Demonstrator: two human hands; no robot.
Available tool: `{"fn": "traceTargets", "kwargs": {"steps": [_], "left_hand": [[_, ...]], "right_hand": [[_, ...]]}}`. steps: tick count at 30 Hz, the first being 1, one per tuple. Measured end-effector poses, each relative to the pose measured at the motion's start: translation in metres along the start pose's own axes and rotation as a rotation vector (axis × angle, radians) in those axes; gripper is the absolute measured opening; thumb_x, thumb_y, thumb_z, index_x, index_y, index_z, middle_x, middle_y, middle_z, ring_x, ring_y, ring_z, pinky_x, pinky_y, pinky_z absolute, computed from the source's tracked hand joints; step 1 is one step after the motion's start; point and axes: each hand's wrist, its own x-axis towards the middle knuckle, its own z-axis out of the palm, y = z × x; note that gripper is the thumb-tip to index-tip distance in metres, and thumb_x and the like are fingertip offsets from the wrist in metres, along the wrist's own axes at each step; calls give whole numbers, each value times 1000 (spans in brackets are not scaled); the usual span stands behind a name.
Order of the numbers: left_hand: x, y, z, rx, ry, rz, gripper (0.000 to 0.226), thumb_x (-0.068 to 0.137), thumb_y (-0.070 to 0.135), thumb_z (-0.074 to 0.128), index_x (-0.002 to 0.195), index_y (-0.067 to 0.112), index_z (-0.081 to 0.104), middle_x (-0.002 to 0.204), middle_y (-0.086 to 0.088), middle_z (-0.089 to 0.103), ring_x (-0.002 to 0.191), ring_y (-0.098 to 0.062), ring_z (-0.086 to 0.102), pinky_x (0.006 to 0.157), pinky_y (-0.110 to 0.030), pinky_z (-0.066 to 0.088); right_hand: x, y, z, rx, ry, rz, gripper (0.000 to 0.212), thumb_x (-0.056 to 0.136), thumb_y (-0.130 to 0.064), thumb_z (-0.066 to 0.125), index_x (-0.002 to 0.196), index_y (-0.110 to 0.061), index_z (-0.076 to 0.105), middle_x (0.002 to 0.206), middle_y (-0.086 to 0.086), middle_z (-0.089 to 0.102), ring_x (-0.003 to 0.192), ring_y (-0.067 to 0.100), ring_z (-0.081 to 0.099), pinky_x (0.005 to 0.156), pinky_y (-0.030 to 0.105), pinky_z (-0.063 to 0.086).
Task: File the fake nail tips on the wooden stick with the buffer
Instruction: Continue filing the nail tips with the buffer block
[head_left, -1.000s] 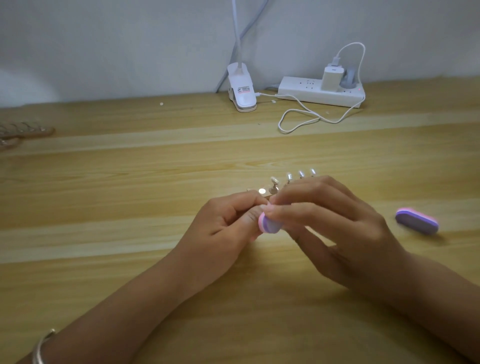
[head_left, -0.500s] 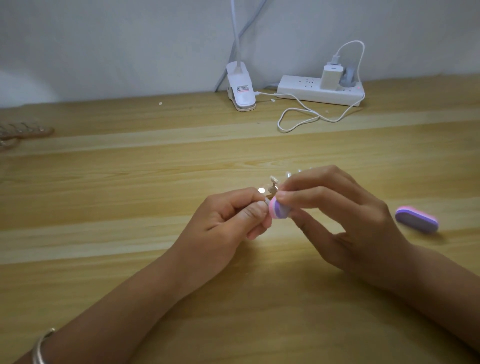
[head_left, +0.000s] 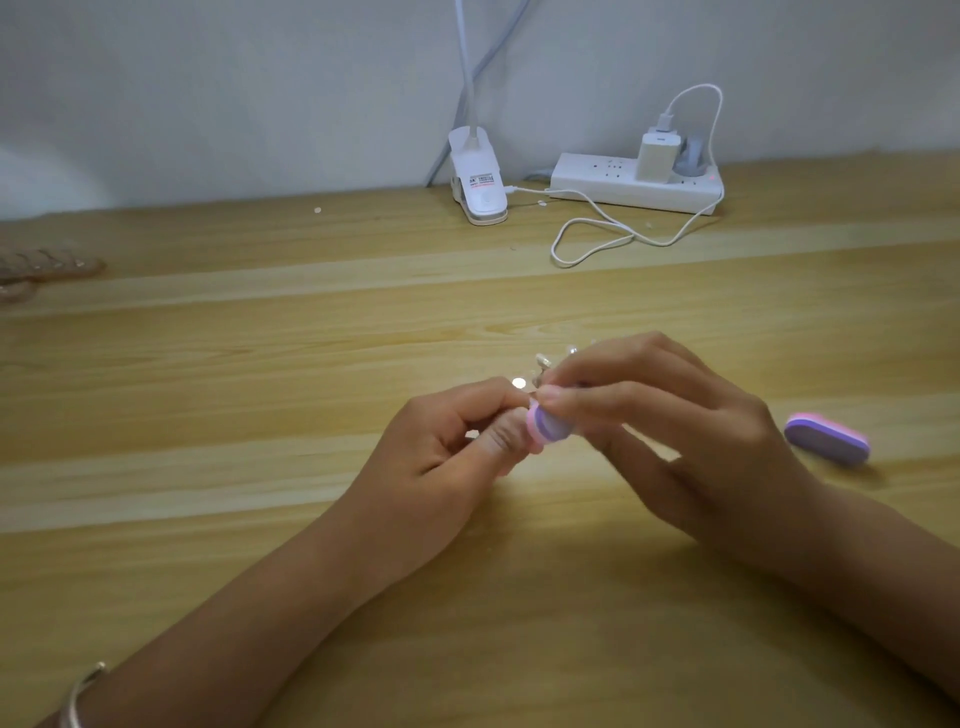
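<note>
My left hand (head_left: 447, 447) pinches the near end of the wooden stick, which is almost fully hidden by both hands. A few clear fake nail tips (head_left: 543, 361) on it show just above my fingers. My right hand (head_left: 670, 421) holds a small pink and purple buffer (head_left: 548, 428) between thumb and fingers, its end pressed against the stick beside my left thumb. Both hands hover low over the wooden table (head_left: 260, 364).
A second pink and purple buffer (head_left: 827, 439) lies on the table to the right. At the back stand a white clip lamp base (head_left: 478, 179), a white power strip (head_left: 636, 182) with a charger, and a looped white cable (head_left: 597, 239). More nail tip sticks (head_left: 36, 262) lie at far left.
My right hand has slid the buffer back and forth along the stick: up and right half a second ago, now back down left beside my left thumb. Fewer nail tips show.
</note>
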Motion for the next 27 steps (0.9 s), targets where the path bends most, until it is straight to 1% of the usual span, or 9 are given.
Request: {"fn": "traceTargets", "kwargs": {"steps": [5,7,10,12,14,16,20,24,27], "left_hand": [[-1,1,-1,74,21,18,19,93,14,51,82,19,65,67,11,54,58,-8,45,52,-27,34],[-1,0,-1,114,29,37,19,94,14,51,83,20,66,70,2,59,62,-20,51,54,-36,39],[-1,-3,-1,163,27,31,21,95,23,53,81,13,65,71,-8,58,62,-34,49,55,-45,38],[0,-3,-1,196,17,44,21,95,24,53,80,15,65,70,-5,58,61,-28,50,54,-39,38],[0,-3,-1,204,13,61,19,94,15,53,81,25,64,69,7,58,62,-11,50,57,-25,37],[-1,-3,-2,233,15,81,24,94,12,54,82,33,62,67,17,55,62,-1,47,59,-17,35],[0,-8,-3,284,55,44,17,94,24,57,80,20,67,67,12,56,60,-4,46,59,-18,34],[-1,-5,-4,271,57,78,18,91,26,51,82,38,62,68,18,57,63,-3,49,60,-16,34],[-2,-7,-4,275,71,52,18,91,31,53,86,26,69,72,13,60,67,-11,54,61,-24,40]], "right_hand": [[0,1,5,-13,-9,-27,18,91,8,62,107,5,72,106,17,68,97,30,64,90,35,49],[-1,0,7,-17,-29,-71,20,89,10,65,107,5,72,107,17,68,97,31,64,90,36,49],[0,10,-1,-26,-33,-16,17,90,8,64,105,5,72,107,16,68,97,30,65,88,37,51],[0,9,-1,-16,-20,9,18,90,8,64,105,5,71,107,15,68,98,30,65,87,37,50],[-1,1,6,7,-19,-16,18,91,8,63,106,4,72,108,15,67,99,29,64,92,33,48],[-2,-2,10,9,-38,-44,18,91,8,62,106,4,72,109,16,67,100,28,62,94,33,46],[0,8,2,-11,-28,35,15,92,6,62,103,5,72,107,14,67,98,29,64,87,38,50],[-2,-2,11,15,-38,-21,16,91,7,62,103,4,72,107,15,66,97,29,63,90,34,48],[-1,6,4,-1,-42,12,15,91,8,63,103,5,72,107,15,67,98,31,65,89,37,50]]}}
